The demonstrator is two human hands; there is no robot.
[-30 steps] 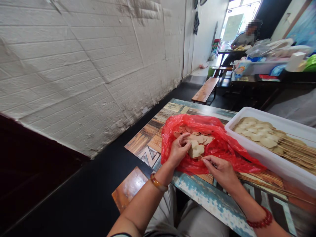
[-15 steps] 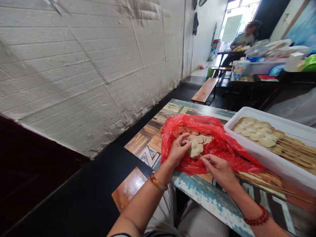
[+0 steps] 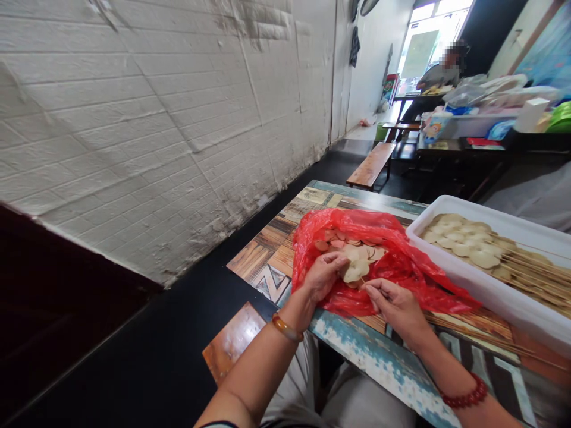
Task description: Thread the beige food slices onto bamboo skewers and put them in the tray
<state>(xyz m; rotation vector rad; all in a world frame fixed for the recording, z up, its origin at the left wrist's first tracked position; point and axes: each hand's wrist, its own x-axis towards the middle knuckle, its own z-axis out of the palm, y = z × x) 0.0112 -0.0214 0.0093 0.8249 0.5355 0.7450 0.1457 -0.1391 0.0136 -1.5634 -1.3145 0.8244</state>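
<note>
Over an opened red plastic bag, my left hand pinches the edge of a cluster of thin, pale round slices, which look like potato. My right hand, fingers pinched together, grips a thin bamboo skewer whose visible end meets the lower edge of that cluster. How far it runs through the slices is hidden. More loose slices lie in the bag behind my left hand. To the right, a white plastic tray holds skewered slices with their sticks pointing right.
Bare skewers lie on the patterned wooden table beside the tray. A white brick-pattern wall runs along the left. Beyond the table stand a bench and a cluttered table. Farther back a person sits at another table.
My left fingers have shifted slightly and lie lower along the slices' edge. The right hand keeps its pinch on the skewer, almost in the same place.
</note>
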